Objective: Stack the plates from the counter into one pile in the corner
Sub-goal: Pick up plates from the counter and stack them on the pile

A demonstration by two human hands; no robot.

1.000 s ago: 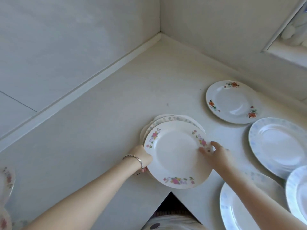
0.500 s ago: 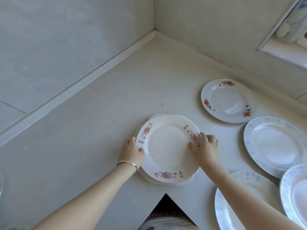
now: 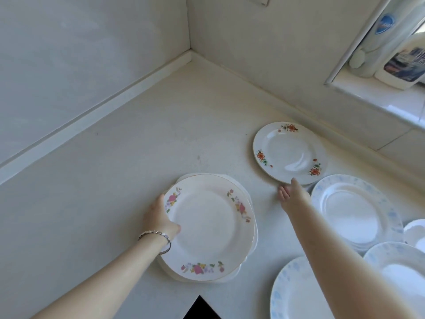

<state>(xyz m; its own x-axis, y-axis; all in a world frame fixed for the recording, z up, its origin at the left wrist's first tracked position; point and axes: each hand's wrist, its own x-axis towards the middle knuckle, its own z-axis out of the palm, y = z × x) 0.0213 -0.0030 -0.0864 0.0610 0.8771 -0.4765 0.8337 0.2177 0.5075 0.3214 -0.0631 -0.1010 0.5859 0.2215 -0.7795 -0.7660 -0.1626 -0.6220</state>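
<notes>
Left hand (image 3: 161,217) is gripping the pile of plates (image 3: 209,226); right hand (image 3: 291,194) is hanging open beside the orange-flower plate (image 3: 289,153).

The left fingers (image 3: 158,201) are curling around the left rim of the pile, with the thumb on the top plate. The right fingers (image 3: 294,183) are lying straight and apart, holding nothing, with the tips at the near rim of the orange-flower plate; I cannot tell if they are touching it. The pile is lying flat and face up near the front edge of the pale desk (image 3: 138,157), well apart from the corner where two white walls are meeting. Its top plate is round and white, carrying pink flower sprays. Blue-patterned plates (image 3: 351,208) are lying at the right.
</notes>
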